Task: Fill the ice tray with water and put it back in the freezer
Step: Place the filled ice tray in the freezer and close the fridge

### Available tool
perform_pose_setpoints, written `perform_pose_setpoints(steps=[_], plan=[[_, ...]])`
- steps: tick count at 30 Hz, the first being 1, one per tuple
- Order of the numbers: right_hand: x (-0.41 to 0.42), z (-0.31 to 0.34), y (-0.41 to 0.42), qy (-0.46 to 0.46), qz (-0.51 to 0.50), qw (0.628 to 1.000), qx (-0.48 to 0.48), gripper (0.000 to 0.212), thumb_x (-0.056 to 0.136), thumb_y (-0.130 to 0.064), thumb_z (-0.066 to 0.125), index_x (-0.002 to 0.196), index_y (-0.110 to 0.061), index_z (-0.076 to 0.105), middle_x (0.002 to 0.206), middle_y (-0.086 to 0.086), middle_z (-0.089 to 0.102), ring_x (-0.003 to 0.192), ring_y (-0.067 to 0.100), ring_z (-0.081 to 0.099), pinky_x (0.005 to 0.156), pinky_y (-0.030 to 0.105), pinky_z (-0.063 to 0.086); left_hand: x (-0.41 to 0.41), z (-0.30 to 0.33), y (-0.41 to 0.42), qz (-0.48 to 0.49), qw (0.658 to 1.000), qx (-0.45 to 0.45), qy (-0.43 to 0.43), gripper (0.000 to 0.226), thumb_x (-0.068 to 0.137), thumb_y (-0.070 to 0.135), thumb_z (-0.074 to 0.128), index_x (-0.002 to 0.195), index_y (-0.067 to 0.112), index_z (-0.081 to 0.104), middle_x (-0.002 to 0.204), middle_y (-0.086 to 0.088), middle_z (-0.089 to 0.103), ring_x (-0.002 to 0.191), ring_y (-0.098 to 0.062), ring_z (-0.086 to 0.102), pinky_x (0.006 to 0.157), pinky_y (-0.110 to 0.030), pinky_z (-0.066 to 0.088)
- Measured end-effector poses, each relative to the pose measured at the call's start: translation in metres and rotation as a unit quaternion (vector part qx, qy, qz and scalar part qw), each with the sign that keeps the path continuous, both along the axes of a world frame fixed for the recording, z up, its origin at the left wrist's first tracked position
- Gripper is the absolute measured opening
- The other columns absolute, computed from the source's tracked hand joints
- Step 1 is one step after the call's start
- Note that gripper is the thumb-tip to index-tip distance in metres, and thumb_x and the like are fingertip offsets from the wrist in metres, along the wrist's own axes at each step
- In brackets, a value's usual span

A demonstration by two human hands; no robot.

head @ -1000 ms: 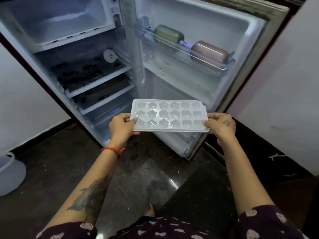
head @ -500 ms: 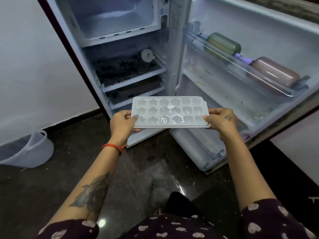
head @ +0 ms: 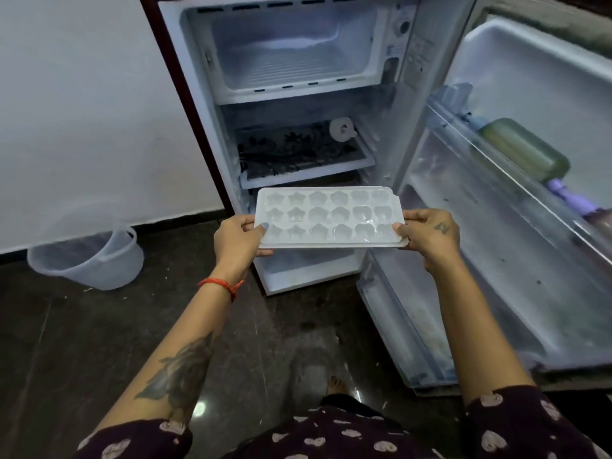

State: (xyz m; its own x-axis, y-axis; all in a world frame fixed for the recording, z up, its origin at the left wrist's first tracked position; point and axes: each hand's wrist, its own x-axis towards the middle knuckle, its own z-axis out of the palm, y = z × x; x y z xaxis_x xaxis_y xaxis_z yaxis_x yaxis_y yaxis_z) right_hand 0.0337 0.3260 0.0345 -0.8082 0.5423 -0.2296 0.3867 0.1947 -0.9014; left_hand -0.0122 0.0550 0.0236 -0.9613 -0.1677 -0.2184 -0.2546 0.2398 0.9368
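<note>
From the head camera, I held the ice tray level in front of me, one hand at each short end. My left hand was clamped on the left end, thumb on top of the rim and fingers tucked underneath; my right hand was pinched on the right end in the same way. The tray hung in the air in front of the open fridge, roughly level with its lower shelves and well below the freezer compartment at the top of the cabinet. That compartment stood open, with a little frost at the back. The fridge door was swung wide to my right, a greenish bottle lying in its upper rack. A pale bucket sat on the dark floor by the wall, off to my left.

The star and flower cells glinted faintly, so I judged they held water, though I could not be sure. By that reckoning the filling was done and I was on the putting-back step. The next move called for raising the tray flat, without tipping it, and sliding it onto the floor of the freezer compartment.
</note>
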Motion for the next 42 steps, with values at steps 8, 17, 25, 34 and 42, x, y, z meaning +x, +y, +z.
perform_pose_setpoints(steps=[8,17,25,34,42], plan=[[-0.077,-0.005,0.011,-0.004,0.064,0.998,0.017,0.017,0.075,-0.009,0.074,0.086,-0.020,0.068,0.087,0.007,0.072,0.080,0.027,0.070,0.077,0.047,0.059,-0.039,0.003,0.000,0.055,0.999,0.000,0.000,0.023,0.089,0.009,0.063,0.111,0.003,0.062,0.096,-0.009,0.067,0.085,-0.025,0.068,0.055,-0.026,0.059],[-0.145,0.001,0.000,-0.003,0.104,0.994,0.013,0.020,0.076,-0.009,0.074,0.073,-0.026,0.065,0.087,0.006,0.073,0.085,0.027,0.070,0.080,0.046,0.058,-0.084,0.007,-0.012,0.085,0.996,0.000,0.009,0.028,0.089,0.010,0.063,0.116,0.001,0.060,0.100,-0.009,0.066,0.081,-0.021,0.068,0.054,-0.022,0.058],[-0.197,0.005,-0.014,-0.009,0.098,0.995,0.015,0.017,0.072,-0.014,0.076,0.071,-0.027,0.066,0.086,0.003,0.073,0.083,0.026,0.070,0.080,0.047,0.058,-0.130,0.008,-0.028,0.080,0.997,-0.009,0.021,0.030,0.090,0.012,0.062,0.118,0.003,0.059,0.104,-0.010,0.066,0.085,-0.021,0.068,0.053,-0.018,0.056],[-0.232,0.012,-0.011,-0.007,0.082,0.996,0.020,0.018,0.072,-0.010,0.075,0.071,-0.025,0.066,0.084,0.004,0.073,0.084,0.026,0.070,0.082,0.047,0.057,-0.165,0.017,-0.027,0.057,0.998,-0.013,0.034,0.030,0.090,0.010,0.061,0.119,0.001,0.059,0.104,-0.010,0.066,0.080,-0.020,0.067,0.053,-0.019,0.057],[-0.260,0.025,0.008,0.009,0.096,0.995,0.034,0.016,0.073,-0.009,0.075,0.084,-0.020,0.071,0.089,0.007,0.072,0.085,0.026,0.069,0.083,0.046,0.057,-0.188,0.030,-0.009,0.060,0.997,-0.001,0.041,0.027,0.090,0.010,0.061,0.116,0.001,0.060,0.093,-0.005,0.066,0.071,-0.015,0.066,0.052,-0.017,0.056]])
